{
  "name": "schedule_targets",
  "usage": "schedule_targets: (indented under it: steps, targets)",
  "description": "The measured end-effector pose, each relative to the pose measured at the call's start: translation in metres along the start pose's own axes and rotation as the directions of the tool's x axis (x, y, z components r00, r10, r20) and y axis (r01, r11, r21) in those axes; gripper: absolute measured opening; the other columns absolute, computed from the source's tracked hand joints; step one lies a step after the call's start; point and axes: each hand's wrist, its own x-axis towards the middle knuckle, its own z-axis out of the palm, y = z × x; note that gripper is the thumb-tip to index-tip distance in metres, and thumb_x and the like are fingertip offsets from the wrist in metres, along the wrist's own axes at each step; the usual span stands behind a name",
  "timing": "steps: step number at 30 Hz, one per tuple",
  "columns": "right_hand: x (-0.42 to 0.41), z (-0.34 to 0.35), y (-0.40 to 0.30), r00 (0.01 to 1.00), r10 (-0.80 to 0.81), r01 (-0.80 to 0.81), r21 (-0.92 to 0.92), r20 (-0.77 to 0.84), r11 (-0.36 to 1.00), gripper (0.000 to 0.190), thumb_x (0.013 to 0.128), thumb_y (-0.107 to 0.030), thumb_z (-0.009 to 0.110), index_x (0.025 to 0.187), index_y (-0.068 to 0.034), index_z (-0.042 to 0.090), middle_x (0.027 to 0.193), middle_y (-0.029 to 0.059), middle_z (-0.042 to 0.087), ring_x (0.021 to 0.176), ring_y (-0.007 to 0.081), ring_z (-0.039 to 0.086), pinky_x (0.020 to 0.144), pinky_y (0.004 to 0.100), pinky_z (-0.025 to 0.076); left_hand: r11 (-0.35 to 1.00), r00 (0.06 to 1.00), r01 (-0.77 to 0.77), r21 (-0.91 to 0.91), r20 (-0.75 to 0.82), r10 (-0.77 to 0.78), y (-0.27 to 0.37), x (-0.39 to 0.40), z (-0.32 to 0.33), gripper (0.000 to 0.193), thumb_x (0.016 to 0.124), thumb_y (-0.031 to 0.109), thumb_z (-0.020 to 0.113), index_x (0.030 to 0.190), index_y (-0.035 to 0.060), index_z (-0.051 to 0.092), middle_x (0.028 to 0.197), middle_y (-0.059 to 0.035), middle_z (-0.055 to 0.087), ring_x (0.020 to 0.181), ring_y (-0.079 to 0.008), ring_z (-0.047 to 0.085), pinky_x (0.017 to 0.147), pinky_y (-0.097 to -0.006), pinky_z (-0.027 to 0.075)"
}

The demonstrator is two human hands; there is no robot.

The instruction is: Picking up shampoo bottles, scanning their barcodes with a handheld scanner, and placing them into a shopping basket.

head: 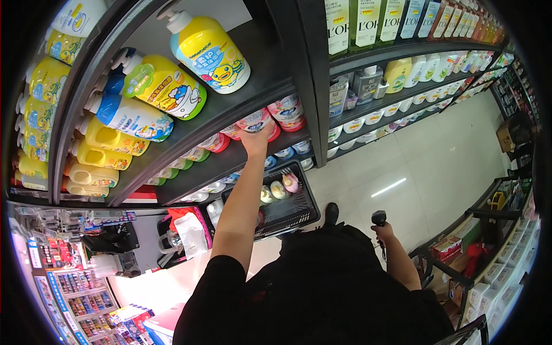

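Observation:
My left hand [255, 137] reaches into a dark shelf and grips a pink-and-white bottle [254, 120] with a red base. A similar pink bottle [286, 110] stands just right of it, and more pink and green ones run along the shelf to the left. Held low at my right side, my right hand [385, 233] is closed around a black handheld scanner [379, 217]. Below my left forearm is a black plastic basket [293, 211] with several bottles in it, among them a pink one [290, 183] and a pale one [278, 189].
Yellow pump bottles [211, 54] fill the shelf above. Boxed and bottled toiletries [366, 21] line the shelves at the right. A metal rack with white packs [491, 271] stands at the lower right. Tiled floor [379, 168] lies between. A pink-edged basket [202, 224] sits at the left.

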Motion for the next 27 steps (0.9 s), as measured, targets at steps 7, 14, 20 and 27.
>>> schedule_targets:
  steps: [7, 14, 20, 27]
  targets:
    - [-0.006, 0.029, 0.023, 0.999, 0.025, -0.024, 0.025, -0.020, 0.999, 0.031, 0.075, -0.021, 0.079, 0.093, -0.002, 0.062, 0.063, 0.0068, 0.057, 0.049, 0.0205, 0.057, 0.044, 0.0374, 0.046, 0.974, 0.980, 0.014, 0.224, 0.190, -0.058, 0.003, -0.002, -0.015, 0.098, 0.061, 0.024, 0.095, 0.138, -0.0023, 0.040, 0.126, -0.0170, 0.061, 0.115, -0.0236, 0.060, 0.100, -0.0362, 0.048]
    - [-0.002, 0.052, 0.103, 0.988, 0.151, -0.148, 0.107, -0.017, 0.983, 0.021, 0.080, -0.015, 0.077, 0.088, -0.001, 0.064, 0.063, 0.0098, 0.059, 0.047, 0.0219, 0.055, 0.045, 0.0390, 0.044, 0.988, 0.911, 0.140, -0.072, 0.401, -0.100, -0.007, -0.029, -0.054, 0.082, 0.069, 0.015, 0.090, 0.136, 0.0024, 0.044, 0.127, -0.0130, 0.061, 0.112, -0.0225, 0.062, 0.098, -0.0367, 0.050]
    - [-0.047, 0.057, 0.078, 0.968, 0.251, -0.252, 0.088, 0.022, 0.964, 0.017, 0.081, -0.013, 0.074, 0.078, -0.004, 0.060, 0.059, 0.0070, 0.056, 0.045, 0.0198, 0.053, 0.042, 0.0378, 0.041, 0.308, 0.537, 0.843, -0.441, 0.666, -0.518, -0.028, -0.123, -0.107, 0.054, 0.093, 0.035, 0.066, 0.137, 0.0097, 0.047, 0.131, -0.0095, 0.060, 0.119, -0.0294, 0.060, 0.106, -0.0476, 0.046]
    - [0.031, 0.042, 0.066, 0.986, 0.162, -0.145, -0.254, 0.046, 0.956, 0.027, 0.077, -0.026, 0.080, 0.083, -0.003, 0.066, 0.061, 0.0069, 0.059, 0.051, 0.0237, 0.059, 0.046, 0.0402, 0.046, -0.307, 0.352, 0.908, -0.283, 0.915, 0.198, 0.053, -0.131, -0.130, 0.099, 0.061, 0.059, 0.089, 0.135, 0.0083, 0.046, 0.114, -0.0060, 0.049, 0.103, -0.0260, 0.057, 0.107, -0.0629, 0.040]
